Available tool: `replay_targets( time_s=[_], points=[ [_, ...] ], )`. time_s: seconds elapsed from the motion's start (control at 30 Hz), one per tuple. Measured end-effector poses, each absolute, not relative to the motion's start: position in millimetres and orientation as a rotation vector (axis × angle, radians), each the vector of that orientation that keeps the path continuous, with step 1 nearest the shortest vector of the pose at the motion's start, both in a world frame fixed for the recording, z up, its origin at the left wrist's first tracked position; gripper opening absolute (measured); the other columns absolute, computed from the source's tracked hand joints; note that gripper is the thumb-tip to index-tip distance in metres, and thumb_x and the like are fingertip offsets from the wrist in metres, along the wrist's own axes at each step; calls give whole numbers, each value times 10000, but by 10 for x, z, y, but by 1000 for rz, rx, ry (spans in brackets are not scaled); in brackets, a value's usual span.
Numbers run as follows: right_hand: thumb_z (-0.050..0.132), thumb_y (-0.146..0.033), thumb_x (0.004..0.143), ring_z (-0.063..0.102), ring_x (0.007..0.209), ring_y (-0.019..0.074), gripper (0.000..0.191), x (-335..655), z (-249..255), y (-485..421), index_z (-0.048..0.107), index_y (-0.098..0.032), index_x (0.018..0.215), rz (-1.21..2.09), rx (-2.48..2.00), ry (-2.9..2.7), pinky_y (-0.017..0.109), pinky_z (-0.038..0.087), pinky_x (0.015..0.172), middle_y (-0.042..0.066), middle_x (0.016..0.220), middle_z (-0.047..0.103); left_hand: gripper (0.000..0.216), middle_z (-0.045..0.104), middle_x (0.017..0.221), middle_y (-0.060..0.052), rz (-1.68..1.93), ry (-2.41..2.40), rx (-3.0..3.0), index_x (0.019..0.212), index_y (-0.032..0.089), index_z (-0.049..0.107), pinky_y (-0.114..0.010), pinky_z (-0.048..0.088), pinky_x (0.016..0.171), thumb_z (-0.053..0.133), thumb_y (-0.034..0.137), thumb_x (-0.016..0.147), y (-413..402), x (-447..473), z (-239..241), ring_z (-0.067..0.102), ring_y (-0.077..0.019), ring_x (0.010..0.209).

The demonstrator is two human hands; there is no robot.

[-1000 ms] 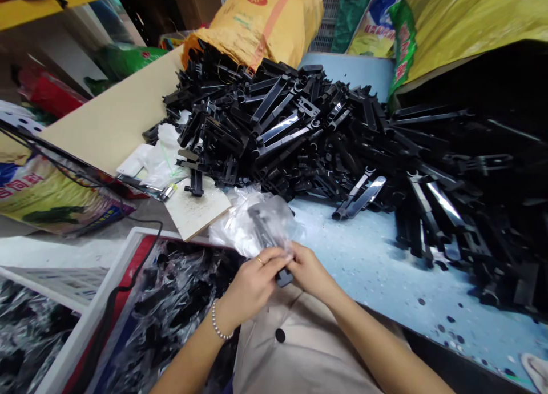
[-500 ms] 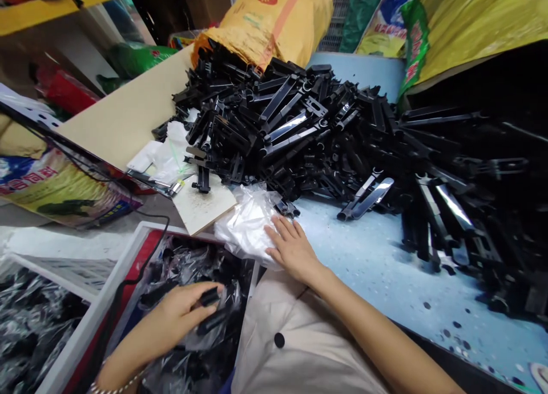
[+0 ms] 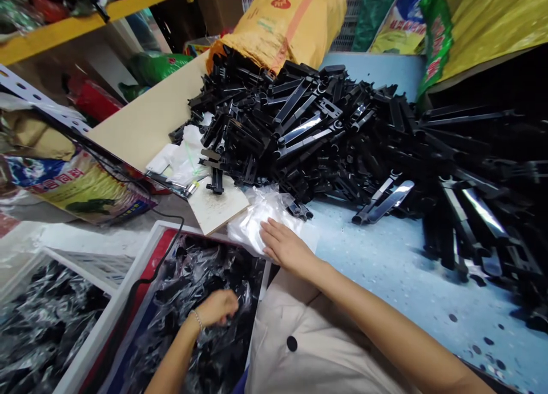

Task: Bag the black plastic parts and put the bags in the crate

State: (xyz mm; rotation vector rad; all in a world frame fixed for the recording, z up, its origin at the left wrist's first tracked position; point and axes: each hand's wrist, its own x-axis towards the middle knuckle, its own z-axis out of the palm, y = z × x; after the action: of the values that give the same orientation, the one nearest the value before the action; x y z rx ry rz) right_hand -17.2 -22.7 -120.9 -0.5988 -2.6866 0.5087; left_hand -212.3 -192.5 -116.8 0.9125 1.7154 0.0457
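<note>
My right hand (image 3: 286, 246) lies flat on a stack of clear plastic bags (image 3: 250, 225) at the near edge of the table, fingers stretched over the film. Down to the left, my left hand (image 3: 217, 308) is over a crate (image 3: 153, 238) full of black plastic parts in clear bags (image 3: 205, 268). Its fingers are curled in, and nothing shows between them. Beyond the bags rises a large heap of loose black plastic parts (image 3: 295, 137), some with shiny strips. One such part stands on a small pale board (image 3: 218, 208) beside the bags.
An orange woven sack (image 3: 295, 28) lies open behind the heap. On the right, a yellow sack (image 3: 496, 28) leans over more black parts. A second crate of bagged parts (image 3: 47, 308) stands at far left. A dark cable (image 3: 165, 260) runs across the nearer crate's rim.
My left hand has let go of the bagged black part and curled its fingers over the crate. My right hand stays on the plastic bags. The whole view has shifted slightly.
</note>
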Motion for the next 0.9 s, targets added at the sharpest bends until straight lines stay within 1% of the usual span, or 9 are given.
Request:
replay_targets(
  time_s=[0.1,0.17,0.23,0.3,0.4,0.57,0.7,0.83,0.9],
  points=[
    [489,-366,963,301,1428,313,471,-142,-1220,-199,503,-139,1375,504,-647,-2728,503,349,1128,168,1483,433,264,615,882,-20,507,1982,1173,1024,186,611,-332,509,807,457,382,933,-1397,-2139,-1026,617,-167,787],
    [484,-396,964,281,1435,322,495,-113,-1216,-194,487,-147,1392,488,-663,-2743,511,341,1129,167,1495,416,249,607,1003,-63,857,2131,1439,985,197,632,-382,470,915,607,392,832,-1049,-2076,-932,597,-216,933],
    [469,-410,969,270,1439,324,512,-103,-1200,-184,474,-141,1404,473,-667,-2760,511,335,1132,171,1505,397,174,604,1004,-82,1001,2134,1551,805,197,645,-428,417,985,713,335,724,-786,-2009,-887,558,-261,1017],
    [454,-400,975,268,1441,321,511,-117,-1175,-163,467,-134,1411,464,-663,-2784,504,324,1140,168,1517,379,151,614,905,-67,1048,2053,1418,662,197,599,-422,414,972,718,285,693,-638,-1981,-898,561,-256,980],
    [446,-370,980,285,1433,321,490,-149,-1140,-125,479,-129,1405,459,-650,-2821,492,300,1154,161,1523,372,165,613,797,-34,1122,1972,1148,719,189,590,-349,471,807,649,340,753,-585,-2020,-955,583,-195,791],
    [426,-370,984,272,1437,323,486,-193,-1116,-80,484,-129,1402,456,-653,-2846,490,287,1152,163,1531,357,326,558,635,33,1157,1848,1017,923,175,562,-243,426,564,580,475,797,-604,-2021,-883,509,-124,537],
    [459,-370,964,308,1417,320,446,-413,-1086,43,563,-127,1323,469,-669,-2907,492,268,1150,165,1491,421,268,553,633,51,1152,1766,1110,1008,197,531,-230,424,612,567,384,819,-651,-1868,-752,540,-125,577],
    [520,-356,936,367,1380,302,457,-573,-1077,196,543,-138,1337,468,-633,-2884,504,280,1137,166,1511,390,156,603,665,13,725,2100,1378,999,204,542,-278,434,656,504,249,855,-804,-1759,-767,611,-184,653],
    [536,-349,929,428,1337,291,428,-498,-1060,232,579,-110,1282,460,-578,-2827,463,339,1114,179,1438,484,171,652,749,-31,569,2213,1434,1026,199,544,-320,463,697,463,231,879,-883,-1775,-797,653,-228,741]
  ],
)
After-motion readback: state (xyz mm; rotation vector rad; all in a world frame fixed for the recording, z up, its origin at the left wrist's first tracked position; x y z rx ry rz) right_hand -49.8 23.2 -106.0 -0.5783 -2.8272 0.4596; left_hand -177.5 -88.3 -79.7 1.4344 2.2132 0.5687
